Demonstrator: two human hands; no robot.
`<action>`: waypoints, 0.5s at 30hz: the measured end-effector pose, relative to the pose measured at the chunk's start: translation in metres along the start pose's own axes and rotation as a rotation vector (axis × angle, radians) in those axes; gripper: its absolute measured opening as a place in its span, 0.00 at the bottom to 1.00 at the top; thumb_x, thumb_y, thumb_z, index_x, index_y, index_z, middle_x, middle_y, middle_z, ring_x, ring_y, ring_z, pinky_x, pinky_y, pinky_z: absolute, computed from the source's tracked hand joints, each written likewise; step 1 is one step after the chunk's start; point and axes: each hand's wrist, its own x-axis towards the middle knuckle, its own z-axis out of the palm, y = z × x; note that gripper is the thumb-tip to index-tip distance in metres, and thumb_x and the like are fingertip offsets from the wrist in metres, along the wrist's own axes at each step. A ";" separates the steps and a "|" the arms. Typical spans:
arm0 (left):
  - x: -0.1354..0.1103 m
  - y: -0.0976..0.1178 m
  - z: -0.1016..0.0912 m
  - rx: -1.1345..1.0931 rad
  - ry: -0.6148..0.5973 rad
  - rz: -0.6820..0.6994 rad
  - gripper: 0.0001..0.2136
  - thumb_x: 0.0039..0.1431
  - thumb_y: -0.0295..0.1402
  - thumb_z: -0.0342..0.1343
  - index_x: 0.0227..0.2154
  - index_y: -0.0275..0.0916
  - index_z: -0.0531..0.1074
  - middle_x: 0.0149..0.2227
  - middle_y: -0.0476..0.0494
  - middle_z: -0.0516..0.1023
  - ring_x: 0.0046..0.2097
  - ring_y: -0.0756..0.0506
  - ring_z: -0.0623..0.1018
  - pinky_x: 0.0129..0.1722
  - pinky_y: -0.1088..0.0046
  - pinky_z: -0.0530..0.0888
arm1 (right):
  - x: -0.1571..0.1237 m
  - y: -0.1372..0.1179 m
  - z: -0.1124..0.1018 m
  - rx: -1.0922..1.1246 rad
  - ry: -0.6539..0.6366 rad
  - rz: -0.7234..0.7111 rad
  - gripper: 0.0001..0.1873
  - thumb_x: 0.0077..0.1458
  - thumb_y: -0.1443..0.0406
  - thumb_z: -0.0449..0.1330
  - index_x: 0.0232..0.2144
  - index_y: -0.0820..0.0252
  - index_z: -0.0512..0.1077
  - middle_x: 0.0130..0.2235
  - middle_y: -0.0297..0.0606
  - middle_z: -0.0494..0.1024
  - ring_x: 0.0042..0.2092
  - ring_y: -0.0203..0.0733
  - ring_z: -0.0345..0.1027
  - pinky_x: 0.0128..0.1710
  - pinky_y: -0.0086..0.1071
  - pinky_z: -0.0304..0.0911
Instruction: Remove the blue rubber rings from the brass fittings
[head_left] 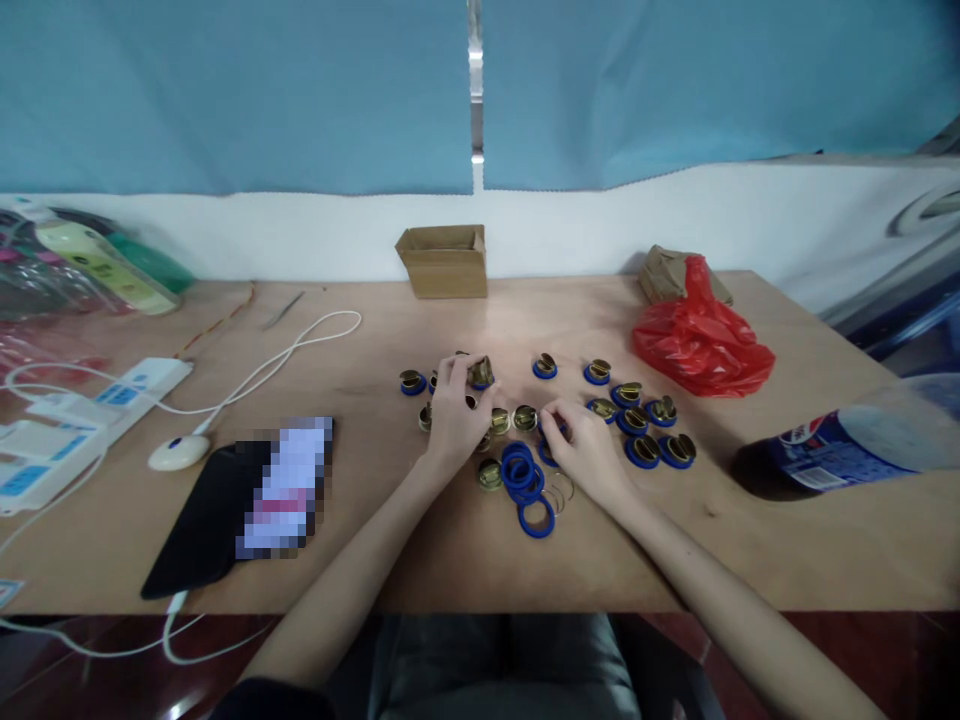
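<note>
Several round brass-coloured metal fittings with a raised flap lie mid-table, many seated in blue rings. My left hand (455, 412) pinches one brass fitting (481, 371) with blue at its base, tilted between thumb and fingers. Curled and lowered to the tabletop, my right hand (581, 440) is beside another brass fitting (525, 418); its fingertips hide whatever they pinch, with some blue showing beneath. Loose blue rings (535, 518) overlap in a pile between my forearms, with thin wire-like rings (562, 488) alongside. To the right sits a cluster of blue-ringed brass fittings (643, 450).
An open cardboard box (448, 265) stands at the back. A red plastic bag (701, 340) and a cola bottle (832, 450) lie right. Phones (206, 520), a white cabled device (178, 453) and a power strip (112, 420) occupy the left, with bottles (112, 265) behind.
</note>
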 end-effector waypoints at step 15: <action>0.002 -0.017 0.003 -0.021 -0.142 -0.131 0.16 0.51 0.27 0.69 0.44 0.40 0.77 0.39 0.48 0.70 0.30 0.52 0.74 0.37 0.71 0.77 | 0.001 0.000 -0.001 0.002 -0.007 -0.012 0.12 0.64 0.67 0.51 0.28 0.57 0.68 0.28 0.36 0.76 0.30 0.42 0.68 0.33 0.33 0.56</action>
